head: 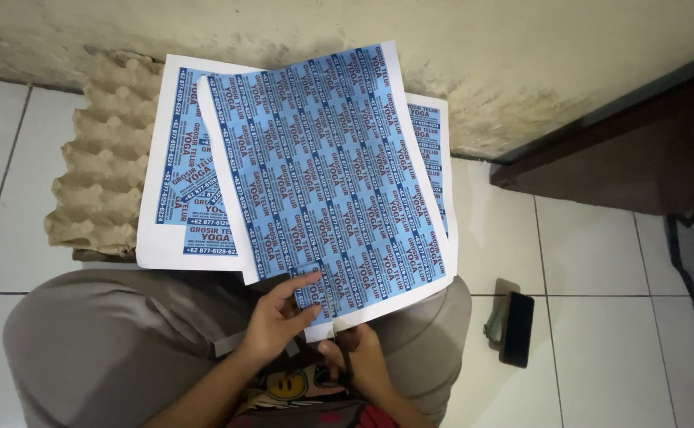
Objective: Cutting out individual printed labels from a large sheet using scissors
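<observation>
A white sheet printed with rows of small blue labels (327, 170) lies tilted over my lap. My left hand (277, 321) pinches its near edge between thumb and fingers. My right hand (360, 358) sits just below that edge, closed around a pair of scissors (341, 337) whose blades point up at the paper. Under the top sheet lie other printed sheets (179, 178) with larger blue labels.
A stack of grey cardboard egg trays (97, 166) sits on the white tiled floor at left, against a stained wall. A dark phone (517, 329) lies on the tiles at right. A dark wooden door frame (632, 150) stands further right.
</observation>
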